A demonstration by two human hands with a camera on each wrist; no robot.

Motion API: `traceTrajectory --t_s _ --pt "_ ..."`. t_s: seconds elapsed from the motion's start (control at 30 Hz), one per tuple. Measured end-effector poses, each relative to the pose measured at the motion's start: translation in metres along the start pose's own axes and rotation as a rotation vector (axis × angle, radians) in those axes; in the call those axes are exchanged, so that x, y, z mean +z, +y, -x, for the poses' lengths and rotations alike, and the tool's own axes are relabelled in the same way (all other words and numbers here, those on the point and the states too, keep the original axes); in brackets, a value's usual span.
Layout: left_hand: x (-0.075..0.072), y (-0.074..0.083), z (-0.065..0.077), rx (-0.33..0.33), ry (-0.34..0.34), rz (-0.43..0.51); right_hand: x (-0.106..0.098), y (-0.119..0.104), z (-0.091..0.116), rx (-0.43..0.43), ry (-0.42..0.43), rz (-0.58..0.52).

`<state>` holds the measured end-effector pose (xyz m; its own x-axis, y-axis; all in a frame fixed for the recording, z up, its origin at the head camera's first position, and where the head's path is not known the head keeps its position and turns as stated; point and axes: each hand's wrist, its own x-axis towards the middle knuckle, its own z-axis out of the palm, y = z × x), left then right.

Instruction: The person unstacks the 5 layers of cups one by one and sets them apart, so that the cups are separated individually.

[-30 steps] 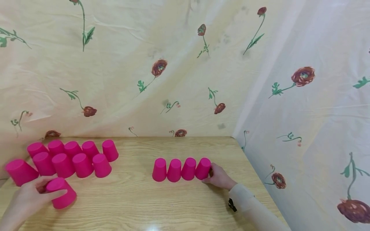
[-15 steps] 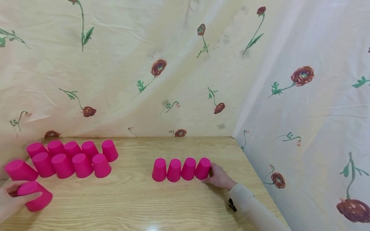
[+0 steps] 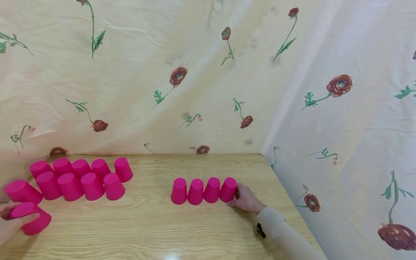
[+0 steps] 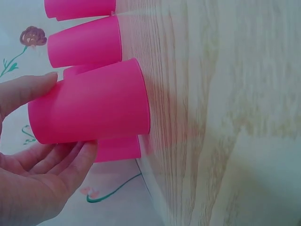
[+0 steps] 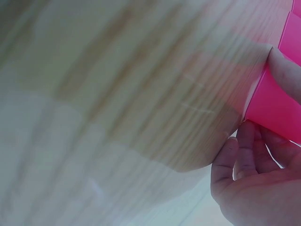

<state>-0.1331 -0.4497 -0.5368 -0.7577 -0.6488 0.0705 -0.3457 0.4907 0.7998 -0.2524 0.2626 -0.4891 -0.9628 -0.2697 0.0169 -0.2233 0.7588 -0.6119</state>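
My left hand (image 3: 11, 225) grips a pink cup (image 4: 94, 106), turned bottom-up, at the table's left side. Its thumb and fingers lie on opposite sides of the cup in the left wrist view. Farther right, several pink cups stand bottom-up in a short row, among them the leftmost cup (image 3: 179, 191). My right hand (image 3: 247, 199) holds the rightmost cup (image 3: 228, 190) of that row from its right side, thumb at the front. In the right wrist view the fingers (image 5: 247, 148) reach along that cup near its rim; the cup's top is cut off.
Two rows of upturned pink cups stand at the back left; a front-row cup (image 3: 114, 186) and a back-row cup (image 3: 124, 169) end them on the right. A flowered cloth (image 3: 136, 90) hangs behind and right of the wooden table (image 3: 146, 231).
My left hand has carried its cup leftward and slightly back, close to the front row's leftmost cup. The right hand and the short row of cups have stayed in place.
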Motion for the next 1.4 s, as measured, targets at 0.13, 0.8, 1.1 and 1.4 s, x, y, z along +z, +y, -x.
traceTrajectory --t_s 0.13,0.8,1.1,1.4 --pt "0.001 -0.002 -0.003 -0.044 -0.005 -0.06 0.0 0.0 0.001 -0.001 -0.001 0.003" --pt "-0.023 0.16 0.082 -0.029 -0.033 0.017 0.0 -0.001 0.0 0.006 -0.006 0.004" --pt "0.016 0.198 0.119 0.375 -0.236 0.009 0.0 0.0 -0.001 -0.001 -0.005 -0.001" --pt "0.09 0.224 0.155 0.48 -0.518 0.115 0.0 -0.001 -0.001 0.01 -0.004 -0.006"
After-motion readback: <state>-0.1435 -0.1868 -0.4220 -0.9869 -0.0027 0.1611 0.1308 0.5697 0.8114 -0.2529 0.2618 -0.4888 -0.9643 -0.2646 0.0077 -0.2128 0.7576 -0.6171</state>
